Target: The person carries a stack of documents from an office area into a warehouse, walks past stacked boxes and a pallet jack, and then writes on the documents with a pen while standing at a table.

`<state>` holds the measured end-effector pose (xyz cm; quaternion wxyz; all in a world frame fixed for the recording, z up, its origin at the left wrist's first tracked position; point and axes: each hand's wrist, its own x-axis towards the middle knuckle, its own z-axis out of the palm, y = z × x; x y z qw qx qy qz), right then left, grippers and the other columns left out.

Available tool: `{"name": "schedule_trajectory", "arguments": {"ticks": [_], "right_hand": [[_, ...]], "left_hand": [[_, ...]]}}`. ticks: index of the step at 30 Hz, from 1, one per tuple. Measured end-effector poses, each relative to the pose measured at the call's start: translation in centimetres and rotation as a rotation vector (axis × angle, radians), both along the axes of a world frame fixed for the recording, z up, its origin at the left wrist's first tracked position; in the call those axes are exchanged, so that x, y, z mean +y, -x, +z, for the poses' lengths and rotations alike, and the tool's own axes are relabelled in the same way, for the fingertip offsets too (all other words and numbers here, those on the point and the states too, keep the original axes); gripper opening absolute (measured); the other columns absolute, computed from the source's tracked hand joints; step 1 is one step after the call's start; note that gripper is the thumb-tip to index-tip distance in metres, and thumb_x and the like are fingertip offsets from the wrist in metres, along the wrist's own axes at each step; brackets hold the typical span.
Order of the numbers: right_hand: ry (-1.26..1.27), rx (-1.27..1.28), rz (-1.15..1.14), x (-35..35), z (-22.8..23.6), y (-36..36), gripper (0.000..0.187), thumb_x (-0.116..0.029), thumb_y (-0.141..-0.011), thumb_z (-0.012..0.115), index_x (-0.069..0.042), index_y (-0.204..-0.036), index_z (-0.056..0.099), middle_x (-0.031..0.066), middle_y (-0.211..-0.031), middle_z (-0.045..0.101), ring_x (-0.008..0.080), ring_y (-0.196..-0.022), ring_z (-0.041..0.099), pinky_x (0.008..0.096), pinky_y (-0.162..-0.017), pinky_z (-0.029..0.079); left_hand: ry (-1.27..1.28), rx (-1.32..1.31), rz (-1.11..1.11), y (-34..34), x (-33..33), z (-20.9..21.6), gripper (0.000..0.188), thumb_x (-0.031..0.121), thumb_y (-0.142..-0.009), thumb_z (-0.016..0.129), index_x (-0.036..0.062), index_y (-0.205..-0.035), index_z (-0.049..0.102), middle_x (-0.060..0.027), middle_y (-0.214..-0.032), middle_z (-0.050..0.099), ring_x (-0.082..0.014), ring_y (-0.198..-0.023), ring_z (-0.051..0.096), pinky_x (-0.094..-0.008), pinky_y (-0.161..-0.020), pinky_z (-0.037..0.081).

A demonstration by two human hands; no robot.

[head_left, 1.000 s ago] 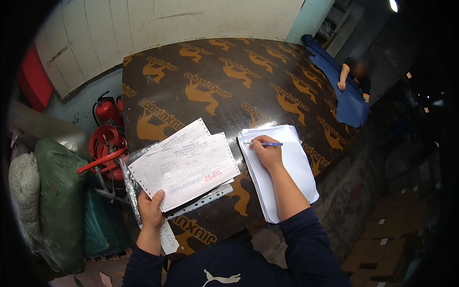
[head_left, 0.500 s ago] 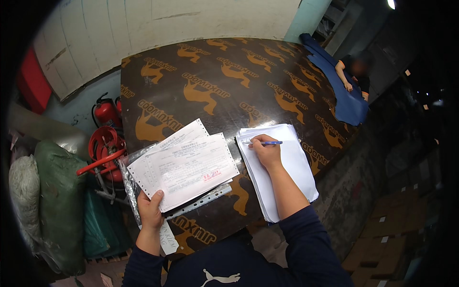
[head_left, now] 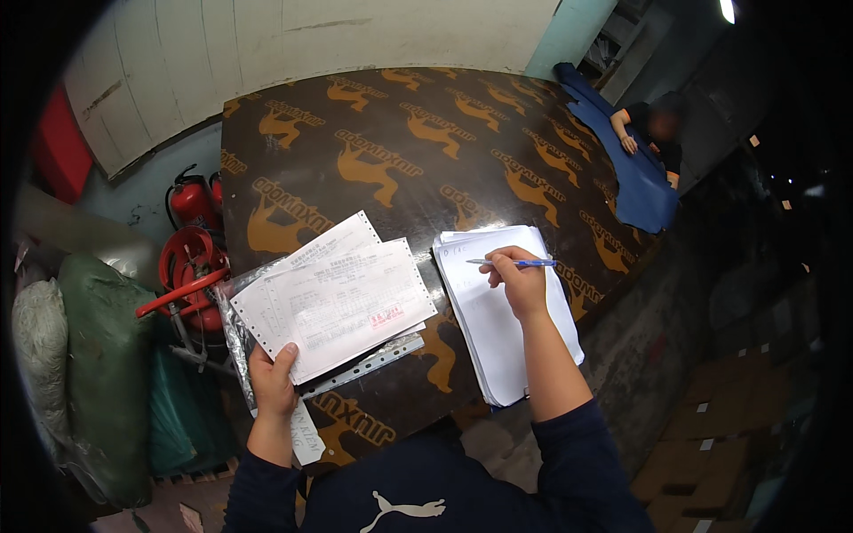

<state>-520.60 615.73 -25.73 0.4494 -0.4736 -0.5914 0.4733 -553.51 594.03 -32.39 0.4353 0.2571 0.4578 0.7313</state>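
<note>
My left hand [head_left: 274,380] grips the lower left edge of some printed forms [head_left: 355,306], thumb on top. The forms have punched edges and a red stamp, and they overlap a clear plastic sleeve [head_left: 378,362]. In my right hand [head_left: 520,280] is a blue pen [head_left: 538,263], its tip pointing left just over a stack of white paper [head_left: 484,333]. Faint handwriting shows at the upper left of the top sheet. Whether the pen tip touches the paper I cannot tell.
The dark table [head_left: 418,195] has an orange printed pattern. Blue sheet material [head_left: 635,182] lies at its far right, where another person leans. Red fire extinguishers [head_left: 193,200], a red hose reel [head_left: 187,266] and stuffed sacks [head_left: 102,364] stand left. Cardboard boxes [head_left: 724,404] sit lower right.
My right hand has moved right with the pen, away from the sheet's left edge, uncovering handwriting there. The left hand keeps hold of the forms. The other person's arm has shifted slightly.
</note>
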Motion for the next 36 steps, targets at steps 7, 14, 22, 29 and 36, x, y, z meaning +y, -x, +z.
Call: {"name": "schedule_trajectory", "arguments": {"ticks": [7,14,22,29,36], "right_hand": [[0.138,-0.009,-0.048,-2.6,-2.5,-0.5,0.014,-0.013,-0.087,0.062,0.000,-0.090,0.068,0.0088,-0.076,0.069,0.0081,-0.058,0.057,0.0216,-0.054,0.044],[-0.010,-0.087,-0.016,-3.0,-3.7,-0.1,0.017,-0.015,-0.086,0.064,0.001,-0.088,0.070,0.0076,-0.078,0.071,0.0128,-0.066,0.063,0.0261,-0.062,0.050],[-0.189,-0.267,-0.071,-2.9,-3.4,0.0,0.019,-0.021,-0.080,0.064,-0.003,-0.080,0.070,0.0085,-0.069,0.068,0.0157,-0.063,0.064,0.0298,-0.063,0.051],[-0.079,-0.054,-0.051,-2.4,-4.3,-0.6,0.022,-0.023,-0.086,0.062,-0.001,-0.087,0.069,0.0088,-0.072,0.069,0.0150,-0.068,0.066,0.0296,-0.064,0.051],[0.051,0.113,0.014,-2.5,-2.4,-0.7,0.028,-0.026,-0.098,0.052,-0.006,-0.113,0.064,0.0050,-0.080,0.067,0.0092,-0.063,0.057,0.0251,-0.059,0.047]], "left_hand": [[0.046,0.007,0.033,0.0,0.3,0.1,0.045,0.005,-0.088,0.060,-0.0087,-0.129,0.048,-0.0163,-0.125,0.059,-0.0236,-0.113,0.058,-0.0341,-0.100,0.043],[-0.007,0.053,0.038,0.3,-0.3,-0.6,0.042,0.005,-0.088,0.059,-0.0090,-0.126,0.049,-0.0175,-0.123,0.059,-0.0254,-0.111,0.059,-0.0353,-0.099,0.044],[-0.001,0.093,0.088,-0.1,0.5,-0.4,0.045,0.016,-0.092,0.057,-0.0035,-0.130,0.044,-0.0169,-0.116,0.060,-0.0252,-0.098,0.063,-0.0352,-0.084,0.053],[0.061,0.583,0.243,-0.3,-0.9,-1.3,0.040,0.012,-0.090,0.065,-0.0136,-0.120,0.054,-0.0222,-0.113,0.064,-0.0314,-0.102,0.061,-0.0400,-0.091,0.047],[0.008,0.607,0.495,0.3,-0.5,-1.3,0.039,0.022,-0.089,0.070,-0.0152,-0.099,0.060,-0.0265,-0.098,0.067,-0.0321,-0.084,0.063,-0.0422,-0.079,0.050]]}}
